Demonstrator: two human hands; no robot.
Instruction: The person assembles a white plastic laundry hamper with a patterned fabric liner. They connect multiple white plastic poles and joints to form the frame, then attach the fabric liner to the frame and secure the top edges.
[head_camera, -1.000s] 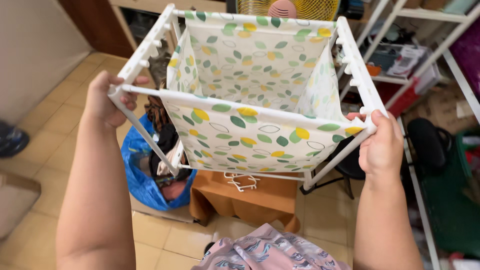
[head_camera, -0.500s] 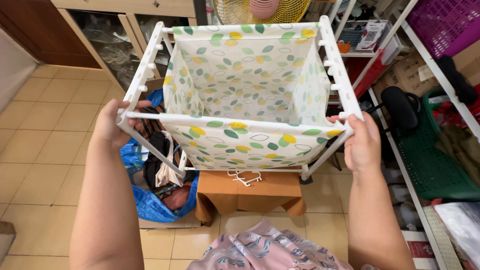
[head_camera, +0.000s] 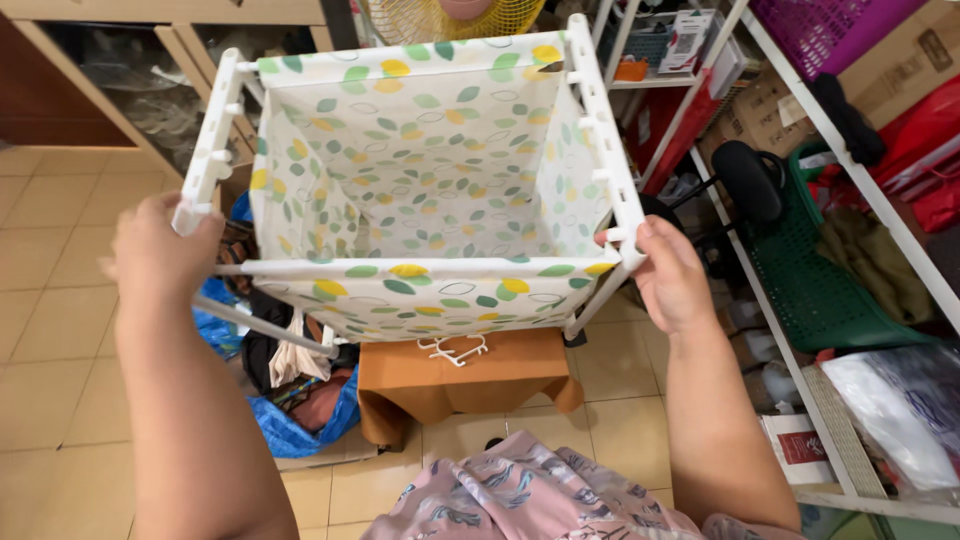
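The left hand (head_camera: 160, 250) and right hand (head_camera: 668, 275) each close around a near corner of the leaf-patterned laundry hamper (head_camera: 430, 190), holding it mid-frame above the tiled floor (head_camera: 60, 330).

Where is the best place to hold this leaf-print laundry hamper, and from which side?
Hold the laundry hamper probably by the near top corners of its white frame, one hand from each outer side, as the left hand and right hand do. The rails are rigid; the fabric is soft.
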